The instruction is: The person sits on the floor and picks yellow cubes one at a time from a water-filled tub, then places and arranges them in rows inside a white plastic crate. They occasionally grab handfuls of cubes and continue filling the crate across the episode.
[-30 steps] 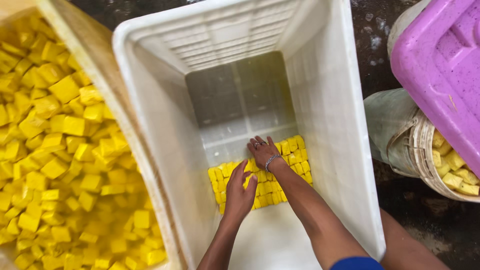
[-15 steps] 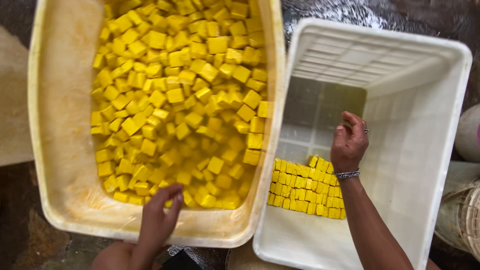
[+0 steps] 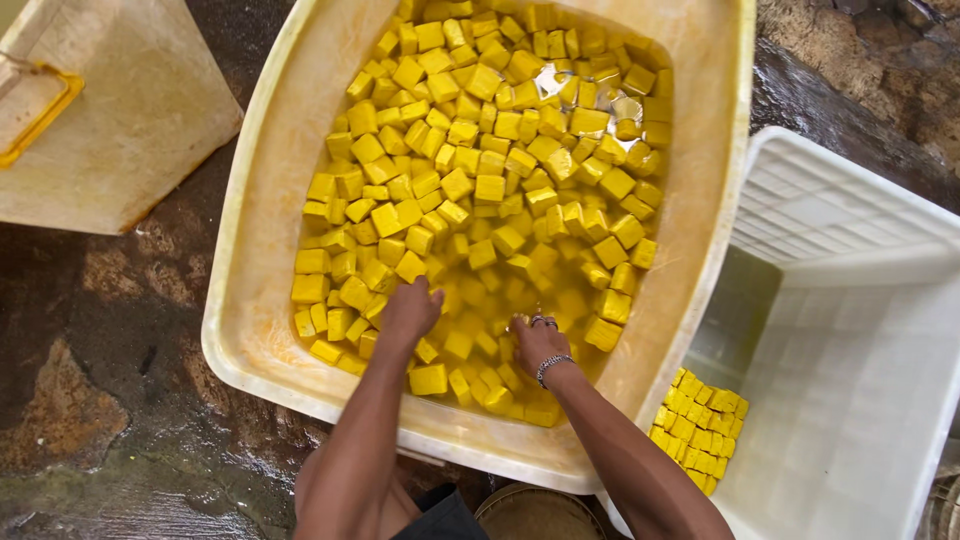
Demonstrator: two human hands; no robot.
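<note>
yellow cubes (image 3: pixel 480 190) float crowded in the cloudy yellow liquid of the big cream tub (image 3: pixel 255 300) in front of you, and both your hands are down among them at the near end. your left hand (image 3: pixel 410 310) is curled, knuckles up, its fingers tucked down over the cubes at the edge of the floating mass; its grip looks drawn together, but i cannot tell whether a cube is actually caught in it, because the fingertips are hidden under the hand. your right hand (image 3: pixel 538 345), with rings on the fingers and a beaded bracelet at the wrist, dips into a gap of open liquid where the cubes have thinned out, and its fingers are under the surface, so i cannot tell whether that grip is apart or closed on anything. the cubes sit loose and jumbled here because they float freely, tilted every way, touching one another. to your right stands a white plastic crate (image 3: pixel 850 330), its rim just beside the tub's rim, so a reach from one to the other is short. inside it a small block of packed cubes (image 3: pixel 697 430) lies flat in tidy rows against the near wall, well apart from the loose ones. a pale board (image 3: pixel 130 130) lies on the wet, dark floor (image 3: pixel 110 390) at your far left.
</note>
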